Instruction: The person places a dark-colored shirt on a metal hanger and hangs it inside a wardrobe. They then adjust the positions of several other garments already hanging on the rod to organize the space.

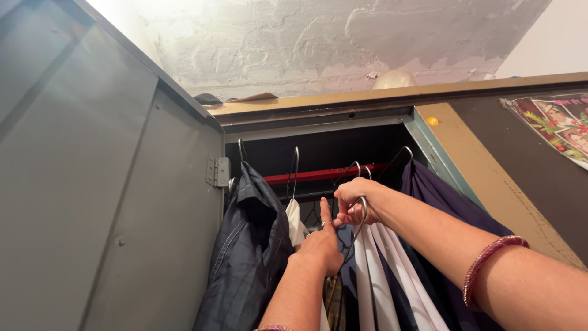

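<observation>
My right hand [355, 197] reaches into an open metal wardrobe and is shut on the hook of a metal hanger [362, 211] just below the red rail [324, 174]. My left hand [321, 244] is raised beside it, forefinger pointing up, touching the same hanger's wire and the clothes under it. White and dark blue garments [383, 270] hang below my hands. A dark checked shirt [248, 251] hangs at the left. A navy garment [441, 196] hangs at the right.
The grey wardrobe door [104, 184] stands open at the left, hinge [217, 171] at its edge. The brown door [520, 178] at the right carries a colourful picture [557, 125]. Several other hanger hooks sit on the rail. Rough plaster ceiling above.
</observation>
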